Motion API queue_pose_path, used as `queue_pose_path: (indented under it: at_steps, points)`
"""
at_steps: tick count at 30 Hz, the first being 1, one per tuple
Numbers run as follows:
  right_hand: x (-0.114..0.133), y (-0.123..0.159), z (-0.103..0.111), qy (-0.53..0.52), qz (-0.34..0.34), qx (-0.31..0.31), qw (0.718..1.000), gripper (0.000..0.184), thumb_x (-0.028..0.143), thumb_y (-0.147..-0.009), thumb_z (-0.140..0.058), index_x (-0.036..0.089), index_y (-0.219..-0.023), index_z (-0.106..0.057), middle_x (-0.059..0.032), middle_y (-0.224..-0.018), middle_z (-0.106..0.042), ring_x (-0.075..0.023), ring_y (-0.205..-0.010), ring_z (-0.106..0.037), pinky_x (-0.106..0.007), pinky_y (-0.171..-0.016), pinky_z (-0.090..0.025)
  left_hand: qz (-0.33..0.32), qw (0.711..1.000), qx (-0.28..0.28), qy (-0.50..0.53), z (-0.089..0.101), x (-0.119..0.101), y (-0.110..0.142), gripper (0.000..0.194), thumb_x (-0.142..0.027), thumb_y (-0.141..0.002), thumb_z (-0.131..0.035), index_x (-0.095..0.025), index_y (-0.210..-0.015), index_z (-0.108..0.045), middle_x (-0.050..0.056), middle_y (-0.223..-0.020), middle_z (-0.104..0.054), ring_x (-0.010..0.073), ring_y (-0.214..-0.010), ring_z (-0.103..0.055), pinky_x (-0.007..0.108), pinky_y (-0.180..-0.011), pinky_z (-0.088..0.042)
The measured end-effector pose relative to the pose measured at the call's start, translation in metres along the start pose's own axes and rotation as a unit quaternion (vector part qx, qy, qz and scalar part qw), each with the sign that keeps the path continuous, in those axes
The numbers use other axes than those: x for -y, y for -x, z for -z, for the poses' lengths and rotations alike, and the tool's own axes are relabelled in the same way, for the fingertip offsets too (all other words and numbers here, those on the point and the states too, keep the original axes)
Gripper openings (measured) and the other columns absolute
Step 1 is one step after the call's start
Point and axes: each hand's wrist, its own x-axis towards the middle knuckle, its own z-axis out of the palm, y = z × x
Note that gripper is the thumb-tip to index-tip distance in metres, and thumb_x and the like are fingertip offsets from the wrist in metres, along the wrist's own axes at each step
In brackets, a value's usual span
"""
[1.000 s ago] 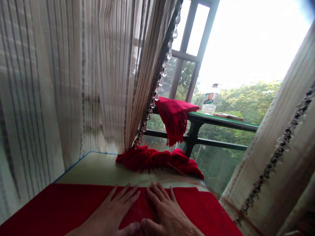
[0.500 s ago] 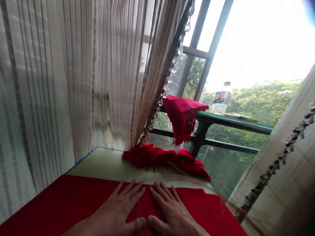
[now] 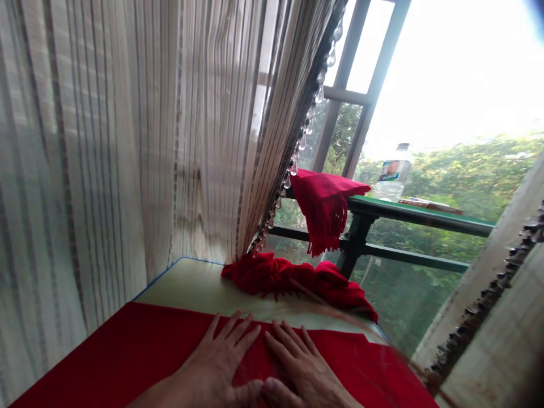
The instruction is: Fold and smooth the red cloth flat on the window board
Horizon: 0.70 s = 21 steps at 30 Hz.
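A flat red cloth (image 3: 127, 354) covers the near part of a pale table (image 3: 174, 289) with a blue edge. My left hand (image 3: 216, 362) lies palm down on it with the fingers spread. Beside it, my right hand (image 3: 301, 362) also rests flat on the fabric, fingers apart. The two thumbs meet or nearly meet at the bottom of the view. Both sets of fingertips reach close to the cloth's far edge. Beyond them a bunched red fringed cloth (image 3: 297, 277) lies along the table's far side.
Striped sheer curtains (image 3: 140, 141) with a beaded trim hang at the left; another curtain (image 3: 505, 317) hangs at the right. A red fringed scarf (image 3: 325, 209) drapes over a dark green railing (image 3: 429, 218). On the railing stands a clear plastic bottle (image 3: 391, 178) beside a flat item (image 3: 429, 205).
The whole scene has shifted slightly to the right in view. Both hands stay flat and spread on the red cloth, with no visible change in the cloth itself.
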Motion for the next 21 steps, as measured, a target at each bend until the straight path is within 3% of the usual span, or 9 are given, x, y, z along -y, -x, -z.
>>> queue_pose_path:
  at_steps: [5, 9, 13, 17, 21]
  points:
    - [-0.01, -0.004, -0.008, 0.009, 0.002, -0.003, 1.0, 0.079, 0.072, -0.092, -0.043, 0.031, -0.156, -0.023, -0.0062, -0.164, -0.015, -0.0344, -0.151, -0.011, -0.062, -0.122, -0.011, 0.028, 1.0, -0.005, -0.002, 0.006, -0.007, 0.001, 0.08, -0.075, -0.091, -0.043, -0.025, -0.154, -0.037, 0.012, -0.16, -0.03, 0.0388, -0.149, -0.021, 0.068, -0.118, -0.01]
    - [-0.016, -0.006, -0.011, 0.007, 0.011, 0.001, 1.0, 0.078, 0.07, -0.091, -0.046, 0.032, -0.155, -0.024, -0.0074, -0.164, -0.016, -0.0368, -0.15, -0.012, -0.064, -0.121, -0.012, 0.034, 0.999, 0.026, -0.001, 0.012, -0.012, 0.001, 0.08, -0.072, -0.092, -0.045, -0.022, -0.153, -0.038, 0.014, -0.16, -0.026, 0.0393, -0.149, -0.019, 0.07, -0.117, -0.01]
    - [-0.016, -0.005, -0.011, 0.015, 0.016, -0.009, 1.0, 0.075, 0.066, -0.093, -0.045, 0.032, -0.156, -0.021, -0.0067, -0.164, -0.013, -0.035, -0.15, -0.009, -0.064, -0.121, -0.011, 0.038, 0.999, 0.011, 0.005, 0.014, -0.015, 0.002, 0.078, -0.07, -0.092, -0.048, -0.024, -0.153, -0.038, 0.013, -0.16, -0.027, 0.0375, -0.149, -0.019, 0.067, -0.118, -0.009]
    - [-0.015, -0.003, -0.014, 0.025, 0.013, -0.038, 0.999, 0.071, 0.064, -0.093, -0.047, 0.039, -0.154, -0.021, -0.0003, -0.163, -0.012, -0.0335, -0.15, -0.008, -0.063, -0.122, -0.011, 0.051, 0.998, 0.026, 0.003, 0.017, -0.018, 0.004, 0.08, -0.072, -0.092, -0.047, -0.026, -0.156, -0.033, 0.011, -0.162, -0.025, 0.0364, -0.15, -0.015, 0.066, -0.119, -0.008]
    - [-0.023, -0.006, -0.025, 0.032, -0.027, -0.037, 0.998, 0.065, 0.068, -0.091, -0.047, 0.046, -0.148, -0.024, 0.0058, -0.159, -0.023, -0.0337, -0.148, -0.019, -0.063, -0.122, -0.019, 0.024, 0.999, 0.02, 0.028, 0.011, -0.012, 0.007, 0.089, -0.081, -0.089, -0.036, -0.024, -0.157, -0.03, 0.013, -0.162, -0.024, 0.0374, -0.15, -0.016, 0.067, -0.119, -0.006]
